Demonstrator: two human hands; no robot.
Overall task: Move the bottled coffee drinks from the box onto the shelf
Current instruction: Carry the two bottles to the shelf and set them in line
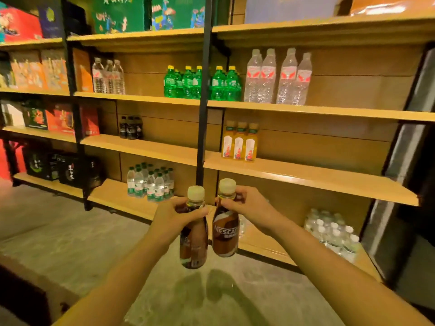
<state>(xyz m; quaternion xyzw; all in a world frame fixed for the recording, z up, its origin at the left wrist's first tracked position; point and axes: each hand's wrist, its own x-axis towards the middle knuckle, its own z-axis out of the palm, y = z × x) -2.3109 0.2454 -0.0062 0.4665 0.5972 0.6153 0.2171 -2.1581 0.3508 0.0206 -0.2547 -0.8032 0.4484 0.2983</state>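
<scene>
Coffee bottles in transit: left hand [174,216] grips one [193,241] by the neck, right hand [247,205] the other [225,231]. Next: pick a bare shelf [306,175] spot, set both upright.

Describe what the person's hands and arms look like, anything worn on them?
Both forearms are bare, with no sleeves in view. The left hand and right hand wear no gloves, and no watch, bracelet or ring shows on either wrist or on the visible fingers.
</scene>
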